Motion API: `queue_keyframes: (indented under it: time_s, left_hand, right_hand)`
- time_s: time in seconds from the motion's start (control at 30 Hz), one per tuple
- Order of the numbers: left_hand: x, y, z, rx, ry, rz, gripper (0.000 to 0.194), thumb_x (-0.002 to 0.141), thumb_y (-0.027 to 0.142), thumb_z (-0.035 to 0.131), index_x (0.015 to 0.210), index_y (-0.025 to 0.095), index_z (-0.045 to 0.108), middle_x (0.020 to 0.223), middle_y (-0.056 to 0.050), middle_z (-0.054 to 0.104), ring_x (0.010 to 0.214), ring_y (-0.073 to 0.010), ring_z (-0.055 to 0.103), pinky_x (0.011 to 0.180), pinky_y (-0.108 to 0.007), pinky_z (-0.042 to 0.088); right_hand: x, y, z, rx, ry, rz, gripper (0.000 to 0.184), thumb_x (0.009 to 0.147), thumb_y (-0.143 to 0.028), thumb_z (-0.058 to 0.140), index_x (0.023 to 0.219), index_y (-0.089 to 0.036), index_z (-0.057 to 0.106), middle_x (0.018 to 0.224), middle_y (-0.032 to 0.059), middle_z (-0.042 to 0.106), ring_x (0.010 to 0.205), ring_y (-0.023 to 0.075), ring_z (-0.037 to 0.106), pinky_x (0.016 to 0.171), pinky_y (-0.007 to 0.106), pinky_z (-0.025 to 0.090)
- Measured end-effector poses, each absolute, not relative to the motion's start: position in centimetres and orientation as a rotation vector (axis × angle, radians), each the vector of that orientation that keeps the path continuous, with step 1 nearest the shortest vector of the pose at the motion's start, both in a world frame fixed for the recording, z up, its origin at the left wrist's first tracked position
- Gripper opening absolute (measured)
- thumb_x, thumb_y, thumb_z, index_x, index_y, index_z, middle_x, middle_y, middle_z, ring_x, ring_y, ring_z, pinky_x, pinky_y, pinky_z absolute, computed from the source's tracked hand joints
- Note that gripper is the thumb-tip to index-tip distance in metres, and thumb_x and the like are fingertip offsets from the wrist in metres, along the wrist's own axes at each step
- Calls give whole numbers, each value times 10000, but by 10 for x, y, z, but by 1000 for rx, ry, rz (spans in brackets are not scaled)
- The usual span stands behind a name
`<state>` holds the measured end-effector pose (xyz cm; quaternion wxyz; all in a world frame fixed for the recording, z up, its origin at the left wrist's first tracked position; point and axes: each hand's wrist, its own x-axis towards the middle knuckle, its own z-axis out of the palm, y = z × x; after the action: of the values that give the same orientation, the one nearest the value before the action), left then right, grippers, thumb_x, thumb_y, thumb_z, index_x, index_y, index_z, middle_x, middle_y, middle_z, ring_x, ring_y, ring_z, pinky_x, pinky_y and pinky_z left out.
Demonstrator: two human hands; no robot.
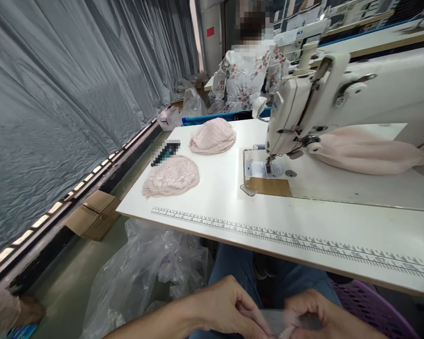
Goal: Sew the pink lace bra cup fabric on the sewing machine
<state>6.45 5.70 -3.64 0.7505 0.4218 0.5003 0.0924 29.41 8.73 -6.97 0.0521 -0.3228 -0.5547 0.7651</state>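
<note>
both hands down in the lap pinching a small pink piece

so the thing being handled is a small pink fabric piece (284, 329), sitting right at the bottom edge of the view, low in the lap and well below the table edge. it sits between the two hands, tucked under the fingertips, and most of it is cut off by the frame so i can't tell its shape.

left hand (229, 306) has its fingers curled in and pressed together, thumb and forefinger pinching the left side of the piece. right hand (321, 315) is curled the same way, fingers closed on the right side of it. there's something filmy and see-through between the hands too, can't tell what.

up on the white table (205, 197) there are two stacks of pink lace pieces, the near lace stack (171, 176) and the far lace stack (213, 135), both well away from the hands. the sewing machine (304, 108) stands to the right with a pink cloth bundle (367, 150) under its arm.

writing: a printed ruler strip (286, 238) runs along the front of the table with numbers on it, too small to read properly. nothing else legible.

another person in a floral top (247, 75) is at the next station beyond the table.
</note>
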Motion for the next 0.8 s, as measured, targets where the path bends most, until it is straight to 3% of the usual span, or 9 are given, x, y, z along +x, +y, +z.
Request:
queue_keyframes:
  time_s: [0.2,0.4,0.6,0.8]
  left_hand:
    - [48,55,-38,897,1100,205,620,427,578,873,868,152,782,780,-56,746,803,-223,709,842,-320,548]
    - [53,55,-33,932,1024,143,745,383,616,865,967,163,769,902,-49,748,907,-238,692,838,-274,533]
    - [68,55,-36,964,1076,98,675,390,589,874,916,175,785,787,-17,738,796,-185,667,749,-218,515]
    - [56,52,-43,957,1164,81,689,373,591,878,889,143,785,739,-39,722,713,-164,646,684,-225,514]
  right_hand:
    - [305,84,-70,-1092,-1779,2178,462,639,-639,751,657,-188,654,617,-37,482,632,130,415,599,245,318]
    - [296,81,-56,-1283,-1850,2135,318,675,-496,727,759,-195,672,827,12,556,833,208,529,737,281,406]
    - [289,80,-40,-1239,-1838,2226,280,664,-466,686,720,-198,627,731,-2,589,771,197,556,712,280,419]
    - [305,76,-60,-1389,-1891,2078,328,618,-387,740,879,-209,649,929,22,610,951,259,564,845,318,438]
